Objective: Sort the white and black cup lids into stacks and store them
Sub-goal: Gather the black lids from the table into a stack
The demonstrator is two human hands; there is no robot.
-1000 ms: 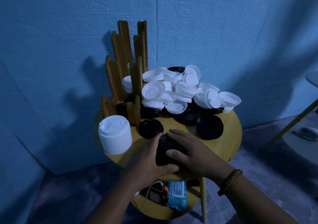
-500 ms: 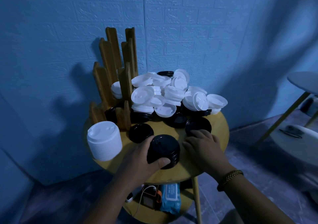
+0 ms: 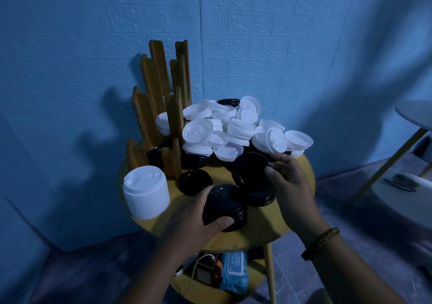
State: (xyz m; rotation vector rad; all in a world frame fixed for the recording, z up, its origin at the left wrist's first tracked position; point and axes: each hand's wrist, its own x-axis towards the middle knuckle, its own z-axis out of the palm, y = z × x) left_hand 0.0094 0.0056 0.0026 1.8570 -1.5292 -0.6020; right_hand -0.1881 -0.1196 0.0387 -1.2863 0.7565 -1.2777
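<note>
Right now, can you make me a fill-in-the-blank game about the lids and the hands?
1. The left hand grips a lid stack coloured ____.
2. The right hand pinches just ____ black lid.
3. The tall white lid stack stands on the ____ side of the yellow table.
4. The loose lid pile behind is mostly ____.
Missing words: black, one, left, white.

A blue brick-patterned wall (image 3: 292, 37) rises behind the round yellow table (image 3: 252, 237).
</note>
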